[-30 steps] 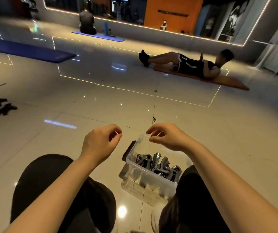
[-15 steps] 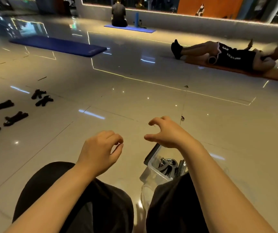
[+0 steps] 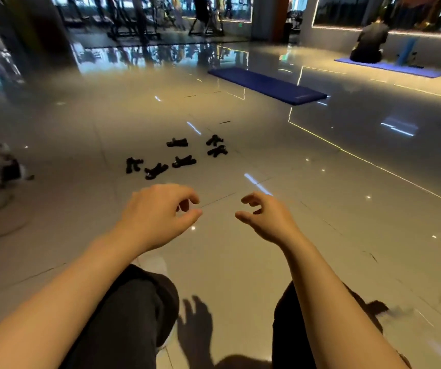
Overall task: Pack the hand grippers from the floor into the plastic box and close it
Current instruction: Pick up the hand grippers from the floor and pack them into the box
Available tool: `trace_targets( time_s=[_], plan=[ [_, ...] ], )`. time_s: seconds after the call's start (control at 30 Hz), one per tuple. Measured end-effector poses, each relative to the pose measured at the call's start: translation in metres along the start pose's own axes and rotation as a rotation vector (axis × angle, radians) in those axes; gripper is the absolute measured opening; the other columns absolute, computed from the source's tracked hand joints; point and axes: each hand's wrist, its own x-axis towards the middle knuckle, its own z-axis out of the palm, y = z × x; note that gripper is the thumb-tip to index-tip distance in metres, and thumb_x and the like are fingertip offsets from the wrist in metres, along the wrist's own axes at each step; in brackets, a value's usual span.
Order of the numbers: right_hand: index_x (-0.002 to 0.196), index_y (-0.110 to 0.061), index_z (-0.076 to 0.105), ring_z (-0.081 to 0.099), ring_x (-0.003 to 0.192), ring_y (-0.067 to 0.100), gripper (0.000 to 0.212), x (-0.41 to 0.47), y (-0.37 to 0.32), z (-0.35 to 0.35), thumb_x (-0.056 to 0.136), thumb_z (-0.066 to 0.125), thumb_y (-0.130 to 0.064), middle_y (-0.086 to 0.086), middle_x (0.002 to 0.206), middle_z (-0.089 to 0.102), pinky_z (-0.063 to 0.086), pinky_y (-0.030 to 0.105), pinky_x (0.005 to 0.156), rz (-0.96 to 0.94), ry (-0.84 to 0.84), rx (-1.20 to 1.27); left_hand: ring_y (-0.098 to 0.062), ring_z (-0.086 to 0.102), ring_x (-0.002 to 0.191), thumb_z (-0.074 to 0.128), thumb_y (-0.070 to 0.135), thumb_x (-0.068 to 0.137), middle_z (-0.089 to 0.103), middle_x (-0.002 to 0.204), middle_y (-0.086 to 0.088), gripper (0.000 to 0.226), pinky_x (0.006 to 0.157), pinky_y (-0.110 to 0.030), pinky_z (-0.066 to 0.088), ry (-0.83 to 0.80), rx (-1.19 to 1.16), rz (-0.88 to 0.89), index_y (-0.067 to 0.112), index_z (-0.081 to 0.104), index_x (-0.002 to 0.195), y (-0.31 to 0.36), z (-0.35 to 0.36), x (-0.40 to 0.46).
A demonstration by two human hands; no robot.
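Nearest, dark-trousered knees (image 3: 139,310) at bottom edge. Just beyond, left hand (image 3: 158,217) and right hand (image 3: 267,219) raised over glossy tiled floor (image 3: 320,209), fingers loosely curled, holding nothing. Farther ahead, six black hand grippers (image 3: 176,155) scattered on floor, well apart from hands. Beyond, blue mat (image 3: 267,85); far right, seated person (image 3: 368,43) on second mat.

Both arms are bare all the way up, no sleeves, watch or rings on the left hand (image 3: 158,217) or right hand (image 3: 270,219). Legs are in dark, black-looking trousers (image 3: 134,310), pretty loose fit.
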Motion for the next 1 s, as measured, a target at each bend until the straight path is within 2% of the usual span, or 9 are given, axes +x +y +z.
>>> trace_targets(
  time_s=[0.07, 0.13, 0.27, 0.33, 0.53, 0.67, 0.8, 0.9, 1.0],
  plan=[
    [0.123, -0.023, 0.057, 0.057, 0.107, 0.016, 0.04, 0.026, -0.012, 0.028, 0.085, 0.066, -0.035, 0.001, 0.128, 0.056, 0.048, 0.031, 0.086, -0.035, -0.032, 0.045, -0.004, 0.059, 0.082, 0.052, 0.043, 0.087, 0.061, 0.085, 0.017, 0.015, 0.07, -0.029, 0.049, 0.053, -0.071, -0.146, 0.035, 0.062, 0.095, -0.033, 0.009, 0.001],
    [0.122, -0.023, 0.057, 0.056, 0.104, 0.014, 0.04, 0.052, -0.022, 0.055, 0.085, 0.067, -0.034, 0.0, 0.126, 0.056, 0.046, 0.027, 0.083, -0.072, -0.066, 0.076, -0.006, 0.059, 0.081, 0.054, 0.04, 0.087, 0.06, 0.084, 0.017, 0.011, 0.069, -0.03, 0.05, 0.019, -0.078, -0.247, 0.034, 0.061, 0.093, -0.064, 0.018, 0.0],
    [0.12, -0.024, 0.058, 0.054, 0.108, 0.014, 0.039, 0.1, -0.04, 0.094, 0.084, 0.068, -0.033, -0.003, 0.126, 0.054, 0.045, 0.027, 0.086, -0.128, -0.118, 0.09, -0.006, 0.055, 0.078, 0.053, 0.039, 0.087, 0.053, 0.095, 0.015, 0.014, 0.068, -0.032, 0.049, 0.084, 0.007, -0.312, 0.031, 0.061, 0.096, -0.118, 0.015, 0.006],
    [0.12, -0.025, 0.058, 0.054, 0.107, 0.013, 0.038, 0.117, -0.047, 0.103, 0.084, 0.068, -0.033, -0.004, 0.126, 0.053, 0.046, 0.029, 0.088, -0.146, -0.152, 0.076, -0.006, 0.054, 0.077, 0.053, 0.039, 0.088, 0.053, 0.092, 0.015, 0.013, 0.068, -0.034, 0.051, 0.087, 0.027, -0.358, 0.03, 0.061, 0.093, -0.137, 0.012, 0.017],
    [0.127, -0.026, 0.052, 0.053, 0.102, 0.011, 0.048, 0.144, -0.058, 0.106, 0.083, 0.069, -0.033, -0.002, 0.127, 0.05, 0.047, 0.028, 0.084, -0.189, -0.173, -0.014, -0.007, 0.054, 0.072, 0.057, 0.031, 0.086, 0.054, 0.075, 0.015, 0.007, 0.065, -0.032, 0.05, 0.103, -0.094, -0.34, 0.029, 0.061, 0.081, -0.157, 0.015, 0.061],
    [0.133, -0.029, 0.044, 0.052, 0.111, 0.014, 0.055, 0.151, -0.07, 0.094, 0.083, 0.069, -0.033, -0.002, 0.133, 0.047, 0.046, 0.03, 0.09, -0.202, -0.175, -0.137, -0.007, 0.053, 0.073, 0.056, 0.034, 0.087, 0.054, 0.078, 0.014, 0.007, 0.068, -0.034, 0.05, 0.039, -0.104, -0.315, 0.034, 0.056, 0.08, -0.173, 0.016, 0.075],
    [0.136, -0.028, 0.04, 0.05, 0.114, 0.015, 0.06, 0.157, -0.101, 0.086, 0.083, 0.068, -0.034, -0.002, 0.136, 0.043, 0.043, 0.027, 0.091, -0.265, -0.204, -0.271, -0.009, 0.05, 0.075, 0.054, 0.035, 0.09, 0.049, 0.092, 0.012, 0.008, 0.06, -0.027, 0.04, 0.115, -0.062, -0.334, 0.03, 0.059, 0.086, -0.201, 0.007, 0.079],
    [0.139, -0.028, 0.036, 0.046, 0.118, 0.016, 0.066, 0.171, -0.13, 0.083, 0.083, 0.069, -0.032, -0.001, 0.139, 0.04, 0.038, 0.023, 0.086, -0.327, -0.222, -0.35, -0.011, 0.051, 0.074, 0.054, 0.032, 0.091, 0.052, 0.089, 0.01, 0.01, 0.054, -0.023, 0.03, 0.168, -0.056, -0.413, 0.026, 0.06, 0.086, -0.228, 0.003, 0.081],
    [0.142, -0.027, 0.032, 0.042, 0.124, 0.018, 0.068, 0.185, -0.144, 0.079, 0.084, 0.068, -0.03, -0.001, 0.143, 0.035, 0.034, 0.021, 0.089, -0.376, -0.257, -0.411, -0.013, 0.055, 0.074, 0.056, 0.029, 0.089, 0.058, 0.084, 0.007, 0.01, 0.056, -0.024, 0.035, 0.151, -0.116, -0.428, 0.024, 0.062, 0.082, -0.251, 0.009, 0.092]
  ],
)
